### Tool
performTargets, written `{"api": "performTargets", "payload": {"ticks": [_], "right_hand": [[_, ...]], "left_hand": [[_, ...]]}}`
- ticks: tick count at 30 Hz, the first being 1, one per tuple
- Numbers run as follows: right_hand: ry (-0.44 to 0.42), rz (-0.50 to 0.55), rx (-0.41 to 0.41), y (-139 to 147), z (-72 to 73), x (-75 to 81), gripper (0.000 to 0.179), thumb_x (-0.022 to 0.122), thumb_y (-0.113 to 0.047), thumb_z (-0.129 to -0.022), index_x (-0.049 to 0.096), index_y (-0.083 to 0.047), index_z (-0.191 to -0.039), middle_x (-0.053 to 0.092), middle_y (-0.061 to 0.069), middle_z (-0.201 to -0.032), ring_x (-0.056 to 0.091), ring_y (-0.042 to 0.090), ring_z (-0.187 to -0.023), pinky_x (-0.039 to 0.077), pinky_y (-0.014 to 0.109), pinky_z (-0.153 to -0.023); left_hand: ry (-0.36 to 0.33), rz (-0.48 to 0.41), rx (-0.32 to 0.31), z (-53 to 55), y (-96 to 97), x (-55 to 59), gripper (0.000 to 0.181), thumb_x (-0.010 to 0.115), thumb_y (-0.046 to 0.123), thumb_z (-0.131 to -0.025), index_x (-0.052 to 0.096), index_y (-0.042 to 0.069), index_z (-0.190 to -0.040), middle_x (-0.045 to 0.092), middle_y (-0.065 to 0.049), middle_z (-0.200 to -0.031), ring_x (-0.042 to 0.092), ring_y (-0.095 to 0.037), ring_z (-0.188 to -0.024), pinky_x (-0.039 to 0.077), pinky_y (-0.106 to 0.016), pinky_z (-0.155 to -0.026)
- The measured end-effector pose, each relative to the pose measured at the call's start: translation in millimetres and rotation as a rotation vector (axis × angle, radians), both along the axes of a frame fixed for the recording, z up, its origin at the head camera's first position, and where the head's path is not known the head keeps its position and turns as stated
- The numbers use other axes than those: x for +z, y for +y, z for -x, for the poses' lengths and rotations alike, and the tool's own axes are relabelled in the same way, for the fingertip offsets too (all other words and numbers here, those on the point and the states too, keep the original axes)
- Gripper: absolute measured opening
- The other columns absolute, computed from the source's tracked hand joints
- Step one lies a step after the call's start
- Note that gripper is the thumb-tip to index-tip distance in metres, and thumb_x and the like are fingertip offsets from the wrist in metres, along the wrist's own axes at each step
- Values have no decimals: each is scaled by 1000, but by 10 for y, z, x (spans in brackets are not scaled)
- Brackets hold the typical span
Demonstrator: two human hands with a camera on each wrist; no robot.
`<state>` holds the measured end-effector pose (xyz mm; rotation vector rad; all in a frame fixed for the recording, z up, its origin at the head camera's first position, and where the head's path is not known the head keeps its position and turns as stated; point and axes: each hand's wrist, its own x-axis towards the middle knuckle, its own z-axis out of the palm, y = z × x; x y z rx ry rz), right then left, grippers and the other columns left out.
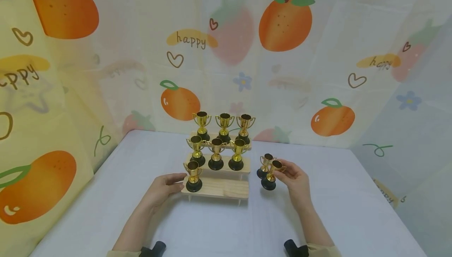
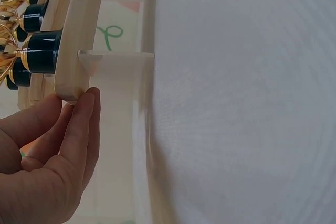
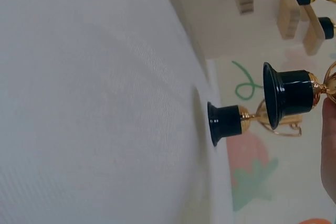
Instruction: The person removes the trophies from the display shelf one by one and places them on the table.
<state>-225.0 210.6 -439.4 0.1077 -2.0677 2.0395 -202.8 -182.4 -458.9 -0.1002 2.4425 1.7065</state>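
Note:
A three-step wooden display stand [image 1: 222,187] carries small gold trophy cups with black bases. Three trophies stand on the top step, three on the middle step, and one trophy [image 1: 194,176] at the left end of the front step. My left hand [image 1: 163,189] pinches the left end of that front plank [image 2: 72,80] between thumb and fingers. Right of the stand, my right hand [image 1: 296,180] holds a trophy [image 1: 270,178] by its cup; its black base [image 3: 289,92] is lifted above the table. Behind it, another trophy [image 3: 228,123] stands upright on the table.
The white-covered table [image 1: 212,229] stretches around the stand. Clear legs [image 2: 118,56] prop the front plank above the cloth. A fruit-print curtain [image 1: 226,21] hangs close behind the stand and along both sides.

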Motion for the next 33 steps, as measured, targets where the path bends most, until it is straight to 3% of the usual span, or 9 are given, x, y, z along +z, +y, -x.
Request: {"api": "performTargets", "payload": {"ticks": [14, 21, 27, 33], "right_hand": [[33, 28, -58, 209, 83, -58, 38, 74, 2, -83, 63, 6, -119, 74, -16, -85, 69, 2, -79, 57, 16, -78], [15, 27, -93, 288, 196, -78, 43, 74, 4, -82, 59, 12, -122, 73, -18, -83, 67, -1, -76, 55, 13, -76], [-19, -30, -117, 357, 302, -128, 47, 75, 1, -82, 58, 10, -125, 72, -23, -83, 66, -4, -78, 55, 13, -77], [-34, -20, -110, 408, 404, -197, 48, 75, 0, -83, 58, 10, -127, 72, -24, -83, 67, -6, -81, 55, 12, -79]], "left_hand": [[-13, -24, 5, 13, -10, -20, 43, 63, 5, -91, 59, 0, -133, 57, -22, -141, 54, -35, -130, 55, -35, -97], [-18, -9, 12, 25, -6, -35, 43, 63, 5, -90, 60, 0, -133, 58, -22, -140, 56, -33, -127, 55, -34, -95], [-12, -15, 3, 28, -9, -30, 43, 63, 5, -91, 59, 0, -133, 57, -22, -141, 57, -33, -127, 55, -34, -95], [1, -14, -2, 25, -22, -14, 43, 63, 6, -91, 59, 0, -134, 57, -23, -141, 55, -34, -129, 55, -33, -96]]}}
